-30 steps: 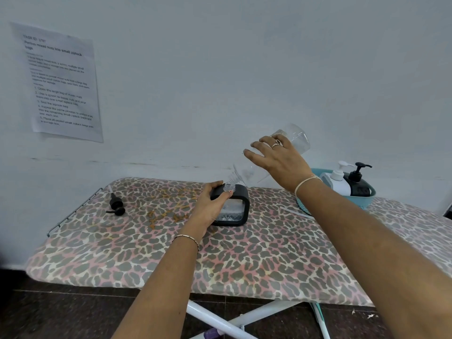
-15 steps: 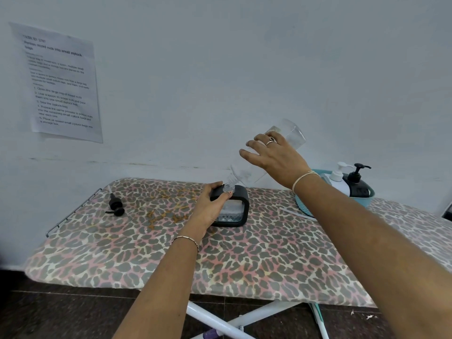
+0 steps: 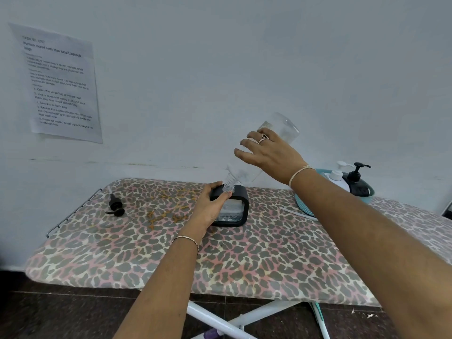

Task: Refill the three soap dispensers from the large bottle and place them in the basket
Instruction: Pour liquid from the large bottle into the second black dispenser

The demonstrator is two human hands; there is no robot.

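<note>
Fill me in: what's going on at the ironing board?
A person is refilling the square black dispenser on the board. The right hand tips the large clear bottle neck-down into its top; the left hand grips the dispenser. A loose pump lies at the board's left. A white dispenser and a black pump dispenser stand in the teal basket.

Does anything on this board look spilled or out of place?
Yes: yellowish blotches stain the leopard-print cover left of the black dispenser, like a dried spill. A black pump head lies loose near the cover's left end.
</note>
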